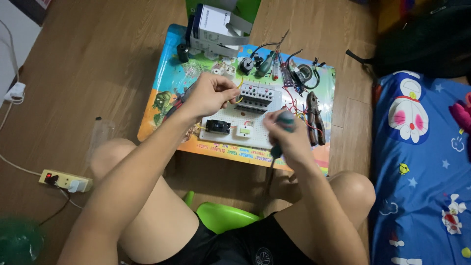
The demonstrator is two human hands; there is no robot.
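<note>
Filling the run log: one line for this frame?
left hand: pinching yellow wire at grey breaker block | right hand: gripping green-handled screwdriver | white perforated board on colourful low table

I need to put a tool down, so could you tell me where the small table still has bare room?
The bare patch is the colourful table top's left strip, bordered by the white perforated board and the left hand. A narrow front edge below the board is also open. The back is crowded with a white box, screwdrivers and cables; pliers fill the right, beside the right hand.
</note>
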